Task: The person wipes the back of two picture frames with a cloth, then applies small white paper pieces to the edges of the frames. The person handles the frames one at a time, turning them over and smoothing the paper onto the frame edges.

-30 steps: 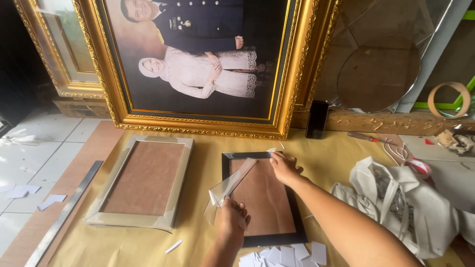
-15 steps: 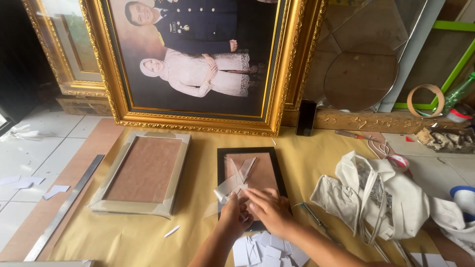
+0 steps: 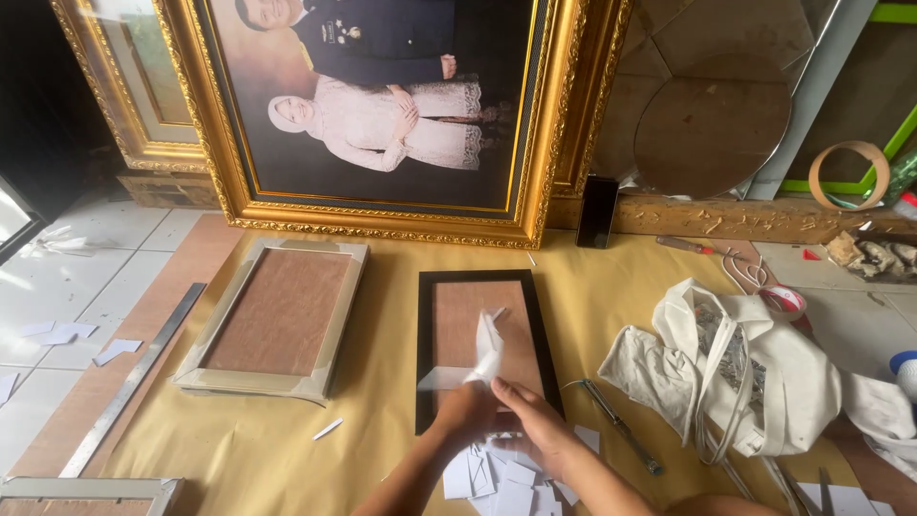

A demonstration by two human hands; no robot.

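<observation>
- Head view: my left hand [image 3: 465, 413] and right hand [image 3: 535, 430] both pinch a crumpled clear plastic strip [image 3: 478, 358] over the near end of the black frame [image 3: 482, 349].
- I judge I'm stripping its wrapping; next calls for a steady pull clear.
- Nearer than the frame: white paper scraps [image 3: 497, 473].
- Left of it: pale frame [image 3: 277, 320], brown board back.
- Beyond: ornate gilt portrait frame [image 3: 382, 115].

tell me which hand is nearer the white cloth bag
Right. The right hand lies just left of the white cloth bag; the left hand sits farther left, over the black frame.
</observation>
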